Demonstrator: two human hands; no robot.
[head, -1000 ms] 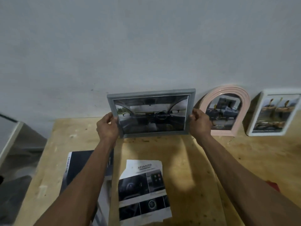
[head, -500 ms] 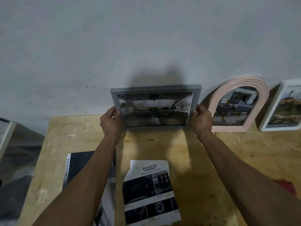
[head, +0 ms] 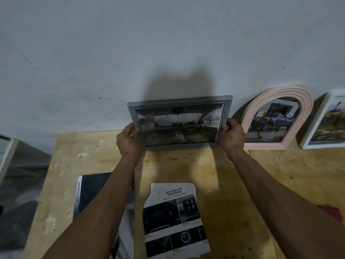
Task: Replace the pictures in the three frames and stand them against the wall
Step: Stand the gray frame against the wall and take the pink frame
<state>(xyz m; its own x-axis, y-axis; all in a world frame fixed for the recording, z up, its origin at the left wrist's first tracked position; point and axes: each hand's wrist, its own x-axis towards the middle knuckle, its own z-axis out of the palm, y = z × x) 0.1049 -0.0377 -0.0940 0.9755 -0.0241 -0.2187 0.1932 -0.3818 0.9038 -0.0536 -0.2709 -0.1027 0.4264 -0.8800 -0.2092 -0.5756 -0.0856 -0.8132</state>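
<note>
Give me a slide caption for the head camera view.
Both hands, left hand and right hand, set the grey frame against the wall beside the pink arched frame.

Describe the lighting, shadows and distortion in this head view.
Head view: dim, with light from behind the person, casting a dark shadow on the wall above the grey frame and arm shadows across the table; wide-angle lens stretches the forearms and tilts the white frame.

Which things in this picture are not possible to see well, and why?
- White frame, head view: right part cut off by the picture's edge.
- Grey frame: lower corners covered by left hand and right hand.
- Dark booklet: partly hidden under the left forearm.
- Leaflet: small print too blurred.
</note>
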